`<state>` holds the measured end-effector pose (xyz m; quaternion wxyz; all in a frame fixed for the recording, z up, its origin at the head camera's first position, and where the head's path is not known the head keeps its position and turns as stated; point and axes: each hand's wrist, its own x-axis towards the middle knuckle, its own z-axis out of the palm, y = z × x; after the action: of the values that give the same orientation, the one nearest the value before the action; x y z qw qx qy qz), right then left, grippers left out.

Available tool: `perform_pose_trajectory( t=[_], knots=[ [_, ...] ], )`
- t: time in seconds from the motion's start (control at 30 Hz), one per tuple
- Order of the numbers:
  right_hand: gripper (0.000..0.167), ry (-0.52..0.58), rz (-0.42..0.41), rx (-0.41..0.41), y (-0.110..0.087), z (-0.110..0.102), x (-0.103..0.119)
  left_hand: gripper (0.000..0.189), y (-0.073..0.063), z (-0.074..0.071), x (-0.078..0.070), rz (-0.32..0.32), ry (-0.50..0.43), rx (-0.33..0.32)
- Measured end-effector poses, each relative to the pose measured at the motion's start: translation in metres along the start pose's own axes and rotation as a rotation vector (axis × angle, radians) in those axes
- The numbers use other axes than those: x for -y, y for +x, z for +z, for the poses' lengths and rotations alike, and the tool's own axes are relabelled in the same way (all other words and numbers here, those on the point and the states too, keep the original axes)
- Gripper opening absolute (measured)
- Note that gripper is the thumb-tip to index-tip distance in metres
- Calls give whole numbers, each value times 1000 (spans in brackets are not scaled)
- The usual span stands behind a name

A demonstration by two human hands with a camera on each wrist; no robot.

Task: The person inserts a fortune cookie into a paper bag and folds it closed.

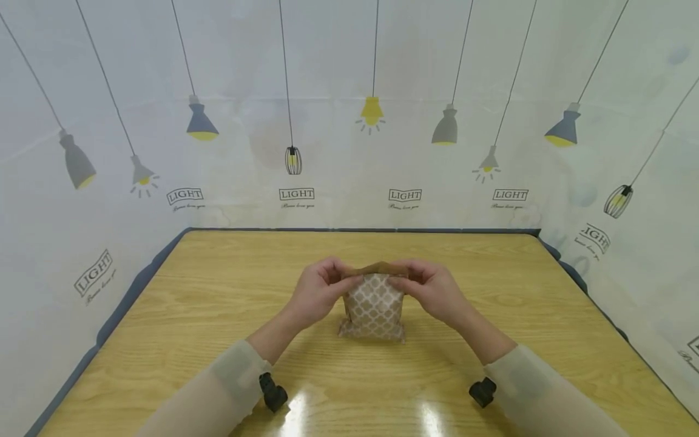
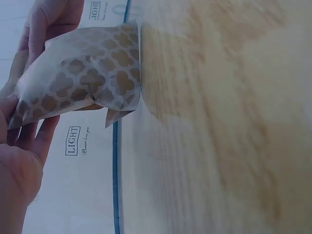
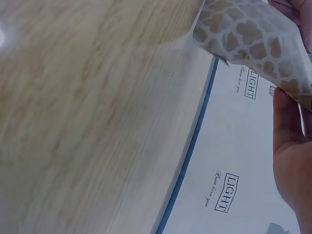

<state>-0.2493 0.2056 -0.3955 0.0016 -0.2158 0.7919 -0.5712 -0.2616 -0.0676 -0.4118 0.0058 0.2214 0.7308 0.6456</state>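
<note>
A small brown paper bag (image 1: 375, 306) with a white lattice print stands on the wooden table in the head view. My left hand (image 1: 317, 292) pinches its top left corner between thumb and fingers. At the top right corner, my right hand (image 1: 434, 290) pinches in the same way. A plain brown strip of the bag's top edge shows between the hands. The left wrist view has the bag (image 2: 92, 73) from the side, its top gripped and its base by the tabletop. In the right wrist view the bag (image 3: 253, 39) is partly cut off. Its contents are hidden.
The wooden table (image 1: 218, 267) has a dark blue edge along its back and sides. Behind it hangs a pale backdrop (image 1: 338, 54) printed with lamps and the word LIGHT. Black wrist devices sit by the left sleeve (image 1: 235, 376) and the right sleeve (image 1: 526, 379).
</note>
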Motion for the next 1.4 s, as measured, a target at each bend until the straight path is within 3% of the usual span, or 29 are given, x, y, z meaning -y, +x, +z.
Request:
perform_pose_trajectory(
  t=[0.23, 0.4, 0.63, 0.87, 0.97, 1.13, 1.4],
  knots=[
    [33, 8, -41, 62, 0, -3, -1, 13, -2, -4, -3, 24, 27, 6],
    [33, -20, -47, 64, 0, -2, -5, 21, -2, -4, -1, 49, 34, 19],
    [35, -38, -62, 81, -1, -4, -2, 11, -2, -2, -1, 44, 72, 23],
    [32, -98, -187, 120, -1, -6, -4, 8, -1, -2, -1, 86, 101, 39],
    [31, -129, -199, 131, -2, -6, -6, 13, -2, -4, 0, 104, 113, 53],
    [30, -147, -189, 139, -4, -7, -8, 16, -4, -6, 0, 80, 82, 78],
    [25, -80, -171, 127, -3, -9, -10, 13, -5, -13, 2, 65, 2, 62]
  ],
)
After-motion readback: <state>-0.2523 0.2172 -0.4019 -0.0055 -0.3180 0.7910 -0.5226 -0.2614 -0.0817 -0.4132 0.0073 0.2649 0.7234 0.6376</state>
